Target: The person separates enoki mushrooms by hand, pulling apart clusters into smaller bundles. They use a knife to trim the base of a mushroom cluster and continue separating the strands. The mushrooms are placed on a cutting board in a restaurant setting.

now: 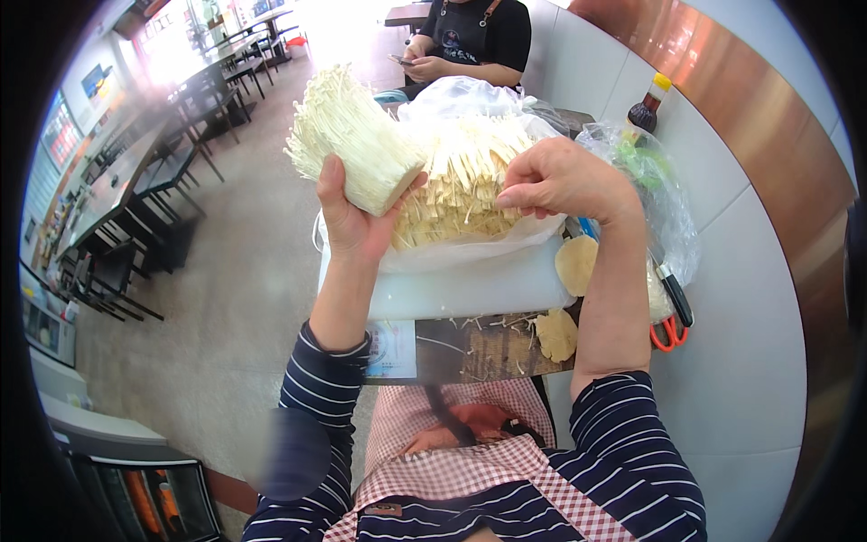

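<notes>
My left hand [359, 217] grips a thick bunch of enoki mushrooms [352, 135] by its cut base, lifted with the caps tilted up and left. Curled above the right side of a pile of enoki mushrooms [460, 176] is my right hand [552, 183], thumb and fingers drawn together. No object shows between those fingers. The pile lies in a translucent plastic bag [474, 240], stems facing me. Under the bag's near side is a white cutting board [447, 295]. Two cut root ends, one on the board's right edge [576, 264] and another root end [557, 335] nearer me, lie below my right forearm.
Red-handled scissors [669, 333] and a black-handled tool [676, 298] lie at the right by a clear plastic bag [667, 196]. A yellow-capped bottle [647, 108] stands near the tiled wall. Mushroom scraps litter the wooden tabletop [498, 345]. Across sits a person [474, 47] holding a phone.
</notes>
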### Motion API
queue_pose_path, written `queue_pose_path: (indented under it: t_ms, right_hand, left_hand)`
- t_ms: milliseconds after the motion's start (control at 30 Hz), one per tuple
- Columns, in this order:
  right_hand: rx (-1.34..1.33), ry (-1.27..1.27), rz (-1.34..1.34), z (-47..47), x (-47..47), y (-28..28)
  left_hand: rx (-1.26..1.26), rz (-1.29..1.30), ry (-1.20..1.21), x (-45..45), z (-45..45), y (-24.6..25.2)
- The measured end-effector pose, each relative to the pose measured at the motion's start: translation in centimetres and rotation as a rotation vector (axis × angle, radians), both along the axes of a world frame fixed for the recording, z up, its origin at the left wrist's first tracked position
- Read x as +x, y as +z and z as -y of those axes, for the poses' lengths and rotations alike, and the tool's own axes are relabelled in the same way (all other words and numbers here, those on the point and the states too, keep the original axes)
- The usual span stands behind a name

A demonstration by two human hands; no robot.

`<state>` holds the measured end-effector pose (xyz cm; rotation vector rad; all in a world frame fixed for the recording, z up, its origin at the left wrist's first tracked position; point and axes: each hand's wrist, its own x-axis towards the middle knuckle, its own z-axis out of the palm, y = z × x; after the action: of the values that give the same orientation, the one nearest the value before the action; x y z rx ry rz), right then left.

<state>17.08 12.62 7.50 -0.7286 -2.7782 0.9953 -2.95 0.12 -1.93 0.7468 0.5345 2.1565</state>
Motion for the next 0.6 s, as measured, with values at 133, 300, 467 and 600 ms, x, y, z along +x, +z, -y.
queue_pose_path:
  t_ms: [133, 300, 467, 600]
  right_hand:
    - [-0.019, 0.093, -0.112, -0.6, -1.7, -1.4]
    - [-0.311, 0.071, -0.457, 1.8, -2.7, -0.4]
    - [-0.142, 0.003, -0.598, 2.9, -4.9, -1.3]
    - [0.143, 0.105, -0.247, 0.9, -6.5, -4.6]
  left_hand:
    - [0.119, -0.014, -0.226, -0.3, 0.3, -0.2]
    - [0.109, -0.173, -0.191, -0.1, 0.0, -0.5]
    - [0.090, -0.165, -0.126, -0.5, 0.2, -0.2]
    - [0.182, -0.007, -0.205, -1.5, 0.8, 0.0]
